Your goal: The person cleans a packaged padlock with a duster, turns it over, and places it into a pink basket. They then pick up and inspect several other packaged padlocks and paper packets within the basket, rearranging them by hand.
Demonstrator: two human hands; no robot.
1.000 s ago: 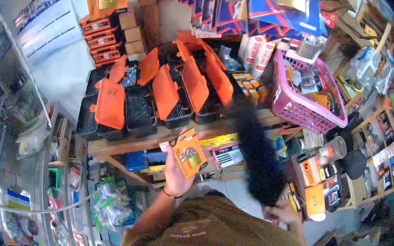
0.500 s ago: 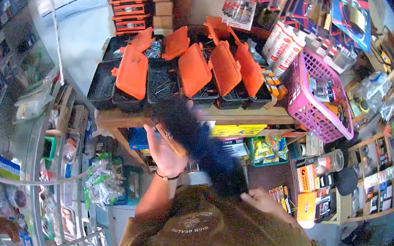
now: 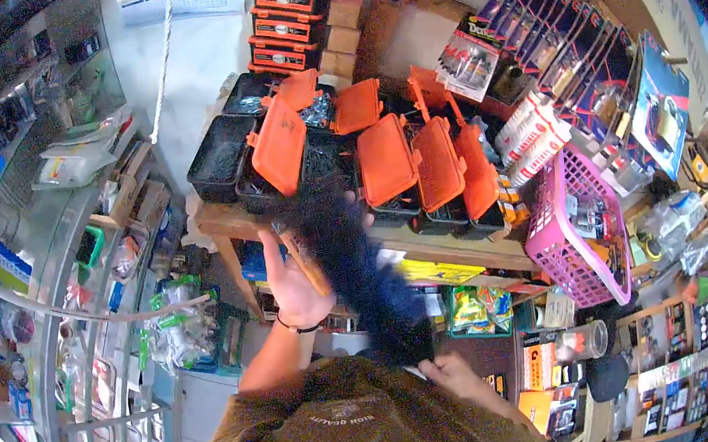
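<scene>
A long dark blue-black thing (image 3: 375, 280), soft or bristly looking and blurred, slants across the front of my body. My left hand (image 3: 299, 290), with a thin dark band at the wrist, is wrapped around its upper part, palm up. Along that palm lies an orange-brown, wood-like strip (image 3: 301, 261), and fingertips show on the far side. At the lower end my right hand (image 3: 450, 372) is closed on the dark thing, its fingers partly hidden. Just beyond my left hand stand black bins with orange lids (image 3: 385, 160), several of them swung up, some holding nails or screws.
The bins stand on a wooden table (image 3: 235, 222). A pink basket (image 3: 575, 238) leans at its right end. Stacked orange-and-black cases (image 3: 286, 26) rise behind. Glass shelving (image 3: 39, 321) runs along the left, and a rack of small goods (image 3: 681, 366) stands low right.
My view has turned, so the bins and basket sit farther right and lower. Both hands keep hold of the dark thing, with the right hand slightly lower in view.
</scene>
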